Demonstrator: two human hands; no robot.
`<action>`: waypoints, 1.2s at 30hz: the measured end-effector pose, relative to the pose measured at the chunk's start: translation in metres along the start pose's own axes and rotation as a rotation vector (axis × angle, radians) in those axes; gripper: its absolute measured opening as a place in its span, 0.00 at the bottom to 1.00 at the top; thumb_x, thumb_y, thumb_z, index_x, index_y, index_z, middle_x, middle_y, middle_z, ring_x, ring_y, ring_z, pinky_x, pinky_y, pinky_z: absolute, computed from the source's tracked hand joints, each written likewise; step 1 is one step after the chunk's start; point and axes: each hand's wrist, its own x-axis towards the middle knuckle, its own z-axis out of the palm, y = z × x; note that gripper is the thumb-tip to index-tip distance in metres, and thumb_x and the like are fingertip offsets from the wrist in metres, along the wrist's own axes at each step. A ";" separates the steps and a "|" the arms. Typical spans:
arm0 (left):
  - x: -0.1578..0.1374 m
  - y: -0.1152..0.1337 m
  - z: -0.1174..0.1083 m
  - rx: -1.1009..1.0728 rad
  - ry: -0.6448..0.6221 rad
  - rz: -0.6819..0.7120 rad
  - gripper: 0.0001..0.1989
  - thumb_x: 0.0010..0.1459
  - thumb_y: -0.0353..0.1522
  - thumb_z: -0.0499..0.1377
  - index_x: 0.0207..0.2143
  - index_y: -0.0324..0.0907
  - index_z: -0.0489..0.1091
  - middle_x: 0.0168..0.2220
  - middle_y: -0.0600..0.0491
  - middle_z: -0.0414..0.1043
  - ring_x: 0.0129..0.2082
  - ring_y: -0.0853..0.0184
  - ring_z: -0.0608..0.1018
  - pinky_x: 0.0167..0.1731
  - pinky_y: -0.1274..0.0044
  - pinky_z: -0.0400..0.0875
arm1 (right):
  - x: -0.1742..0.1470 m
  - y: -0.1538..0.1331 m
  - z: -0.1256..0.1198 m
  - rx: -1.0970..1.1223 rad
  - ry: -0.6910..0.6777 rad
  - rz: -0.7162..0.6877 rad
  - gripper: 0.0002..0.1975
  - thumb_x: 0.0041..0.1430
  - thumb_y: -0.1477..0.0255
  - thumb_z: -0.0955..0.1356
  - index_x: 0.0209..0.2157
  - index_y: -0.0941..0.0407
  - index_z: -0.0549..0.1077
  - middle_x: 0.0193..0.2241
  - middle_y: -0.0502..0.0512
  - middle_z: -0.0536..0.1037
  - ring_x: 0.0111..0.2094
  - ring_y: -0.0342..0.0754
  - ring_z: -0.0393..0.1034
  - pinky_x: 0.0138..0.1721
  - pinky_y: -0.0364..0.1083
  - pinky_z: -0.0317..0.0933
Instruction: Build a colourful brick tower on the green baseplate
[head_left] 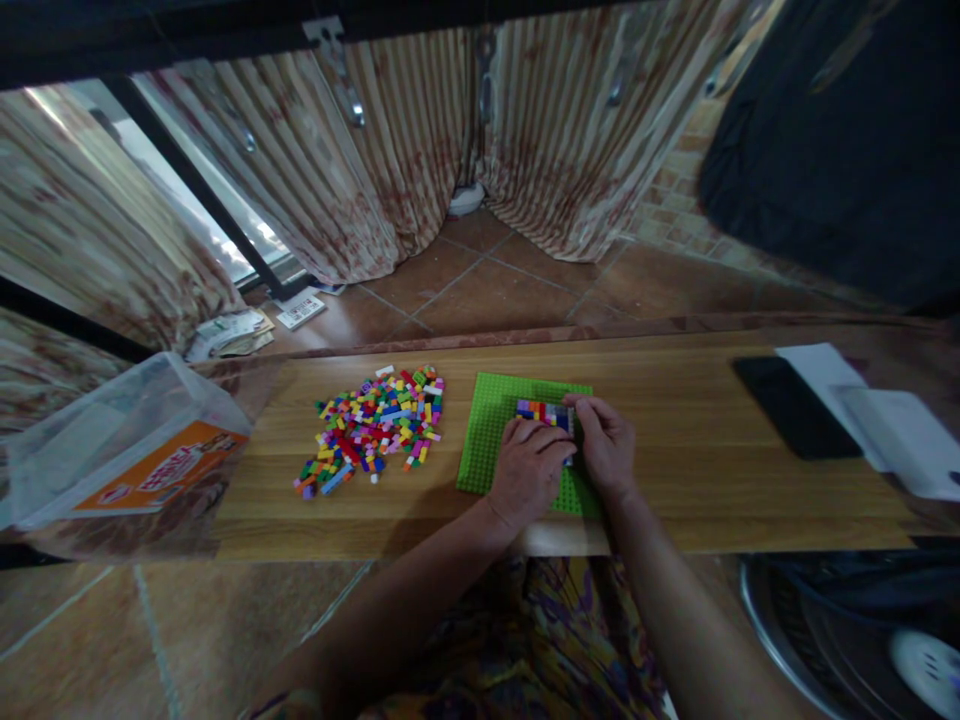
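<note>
Coloured bricks (537,410) on a green baseplate (480,435), centre of the frame.
The left hand (529,468) curves its fingers over them, the right hand (607,448) is at their right edge; if fingers pinch, I cannot tell.

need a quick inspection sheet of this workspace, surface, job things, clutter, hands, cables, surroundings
Surface: wooden tabletop, wood-grained.
Job's things: green baseplate bearing a multicoloured block build; loose blocks heaped to its left.
Clutter: dark flat item and pale flat items at the right; clear box with an orange label at the left end.
Hands: left hand over the build, right hand at its right edge; exact grip hidden.
Cables: none clear; lower right too dark to tell.
Surroundings: striped curtains, tiled floor.
</note>
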 end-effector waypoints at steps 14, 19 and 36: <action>0.000 0.002 0.003 0.064 -0.022 -0.001 0.12 0.64 0.30 0.53 0.39 0.45 0.77 0.39 0.50 0.74 0.43 0.62 0.68 0.51 0.66 0.63 | 0.000 0.000 0.002 0.016 0.000 0.003 0.14 0.58 0.60 0.66 0.33 0.55 0.78 0.33 0.54 0.80 0.36 0.49 0.73 0.40 0.49 0.67; -0.002 0.002 -0.001 0.126 -0.025 0.032 0.11 0.64 0.30 0.53 0.40 0.45 0.76 0.40 0.51 0.74 0.44 0.62 0.68 0.52 0.66 0.62 | 0.001 0.000 0.001 0.019 0.006 -0.020 0.14 0.58 0.61 0.66 0.33 0.56 0.78 0.32 0.54 0.80 0.35 0.48 0.73 0.40 0.48 0.67; -0.012 0.010 -0.005 0.158 -0.037 -0.098 0.14 0.62 0.30 0.54 0.45 0.49 0.76 0.54 0.48 0.67 0.51 0.58 0.67 0.56 0.59 0.59 | 0.001 0.004 0.003 0.023 0.008 -0.001 0.14 0.58 0.61 0.66 0.34 0.55 0.78 0.33 0.53 0.80 0.36 0.48 0.74 0.41 0.48 0.66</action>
